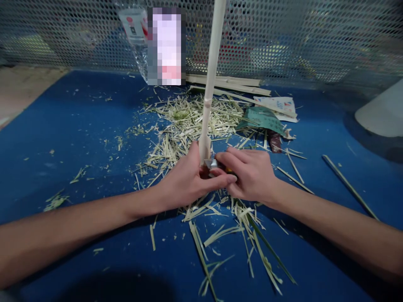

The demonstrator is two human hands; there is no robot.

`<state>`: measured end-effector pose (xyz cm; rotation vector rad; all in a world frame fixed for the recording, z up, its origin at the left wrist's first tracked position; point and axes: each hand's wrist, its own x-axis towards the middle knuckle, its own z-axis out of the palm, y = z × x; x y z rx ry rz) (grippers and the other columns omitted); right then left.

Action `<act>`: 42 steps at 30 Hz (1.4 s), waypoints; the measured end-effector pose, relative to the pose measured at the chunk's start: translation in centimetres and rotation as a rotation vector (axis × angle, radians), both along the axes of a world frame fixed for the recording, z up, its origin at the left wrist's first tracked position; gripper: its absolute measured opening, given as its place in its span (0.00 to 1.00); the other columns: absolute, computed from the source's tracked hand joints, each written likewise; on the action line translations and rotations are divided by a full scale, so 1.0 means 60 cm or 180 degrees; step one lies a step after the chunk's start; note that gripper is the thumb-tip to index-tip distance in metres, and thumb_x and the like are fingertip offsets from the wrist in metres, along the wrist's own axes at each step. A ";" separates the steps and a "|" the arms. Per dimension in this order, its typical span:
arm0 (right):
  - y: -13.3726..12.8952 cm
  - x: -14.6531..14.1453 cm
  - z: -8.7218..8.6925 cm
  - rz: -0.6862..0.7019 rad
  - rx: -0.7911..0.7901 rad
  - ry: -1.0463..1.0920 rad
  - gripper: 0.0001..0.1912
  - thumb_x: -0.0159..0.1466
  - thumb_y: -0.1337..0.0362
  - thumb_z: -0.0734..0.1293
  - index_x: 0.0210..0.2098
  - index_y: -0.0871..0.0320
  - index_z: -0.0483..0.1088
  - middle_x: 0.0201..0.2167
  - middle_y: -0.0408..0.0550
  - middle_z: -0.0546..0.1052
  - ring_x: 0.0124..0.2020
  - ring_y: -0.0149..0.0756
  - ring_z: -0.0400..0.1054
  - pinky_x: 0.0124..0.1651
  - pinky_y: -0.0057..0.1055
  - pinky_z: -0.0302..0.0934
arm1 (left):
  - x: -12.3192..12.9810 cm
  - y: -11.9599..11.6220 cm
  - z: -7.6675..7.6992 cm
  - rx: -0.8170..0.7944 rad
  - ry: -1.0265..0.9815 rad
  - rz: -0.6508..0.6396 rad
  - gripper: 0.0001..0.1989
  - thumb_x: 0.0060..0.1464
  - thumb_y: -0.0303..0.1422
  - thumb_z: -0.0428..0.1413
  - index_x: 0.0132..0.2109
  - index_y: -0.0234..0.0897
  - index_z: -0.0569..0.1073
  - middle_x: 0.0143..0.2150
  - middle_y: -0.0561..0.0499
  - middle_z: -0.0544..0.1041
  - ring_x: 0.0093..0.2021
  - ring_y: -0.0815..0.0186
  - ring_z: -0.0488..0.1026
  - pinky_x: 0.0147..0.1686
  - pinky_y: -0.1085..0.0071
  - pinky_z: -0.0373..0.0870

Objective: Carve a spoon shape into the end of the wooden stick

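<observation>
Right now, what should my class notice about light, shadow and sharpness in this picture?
Head view: dim light, a dark shadow on the blue table at bottom; head view: colours behind the perforated panel look blurred; head view: a rectangle beside the plastic bottle is pixelated.

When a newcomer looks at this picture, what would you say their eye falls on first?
Probably the long pale stick, rising from the left hand past the picture's top edge, with a small blade in the right hand at its lower end. Next, perhaps the heap of shavings beyond the hands on the blue surface, then the bright pixelated patch left of the stick.
</observation>
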<state>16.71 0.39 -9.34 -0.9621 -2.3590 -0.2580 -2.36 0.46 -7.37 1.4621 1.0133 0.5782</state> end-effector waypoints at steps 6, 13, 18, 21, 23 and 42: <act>0.000 0.001 -0.003 0.0047 -0.0067 -0.0047 0.12 0.68 0.58 0.60 0.35 0.58 0.70 0.24 0.41 0.69 0.21 0.28 0.58 0.25 0.29 0.50 | -0.001 0.000 -0.008 -0.0016 -0.0101 0.0014 0.29 0.47 0.39 0.68 0.44 0.43 0.55 0.31 0.58 0.68 0.27 0.70 0.70 0.21 0.74 0.65; 0.000 0.002 -0.001 0.0001 0.0025 -0.0057 0.11 0.68 0.59 0.60 0.36 0.57 0.70 0.24 0.41 0.71 0.22 0.28 0.61 0.26 0.29 0.50 | -0.004 0.003 -0.012 0.0076 -0.0058 -0.0088 0.27 0.50 0.41 0.66 0.43 0.43 0.55 0.29 0.58 0.67 0.24 0.70 0.67 0.18 0.74 0.59; 0.000 0.002 -0.002 -0.0037 0.0086 -0.0087 0.10 0.69 0.59 0.60 0.37 0.57 0.69 0.25 0.41 0.72 0.23 0.28 0.63 0.27 0.29 0.51 | -0.004 0.005 -0.012 0.0145 0.0027 -0.0033 0.26 0.49 0.43 0.66 0.43 0.42 0.57 0.28 0.59 0.65 0.22 0.73 0.63 0.17 0.75 0.55; 0.000 0.000 -0.002 -0.0125 0.0063 -0.0012 0.08 0.68 0.60 0.61 0.37 0.57 0.68 0.25 0.40 0.72 0.23 0.27 0.62 0.26 0.28 0.50 | -0.001 0.006 -0.006 0.0313 0.0230 0.0001 0.23 0.50 0.42 0.65 0.42 0.41 0.59 0.25 0.60 0.62 0.21 0.74 0.58 0.17 0.75 0.53; 0.000 -0.001 -0.002 -0.0168 0.0056 0.0028 0.07 0.67 0.61 0.62 0.37 0.57 0.68 0.25 0.40 0.72 0.23 0.27 0.62 0.26 0.27 0.50 | 0.000 0.006 -0.001 0.0375 0.0228 0.0033 0.23 0.50 0.42 0.65 0.42 0.41 0.60 0.24 0.61 0.61 0.21 0.75 0.57 0.18 0.76 0.53; 0.007 0.026 0.132 -0.1083 0.0830 0.0287 0.13 0.66 0.59 0.64 0.49 0.56 0.67 0.36 0.50 0.79 0.30 0.35 0.72 0.27 0.32 0.56 | -0.034 0.040 0.095 0.2191 0.1160 0.0325 0.08 0.65 0.36 0.49 0.40 0.37 0.68 0.25 0.54 0.69 0.22 0.71 0.60 0.23 0.71 0.54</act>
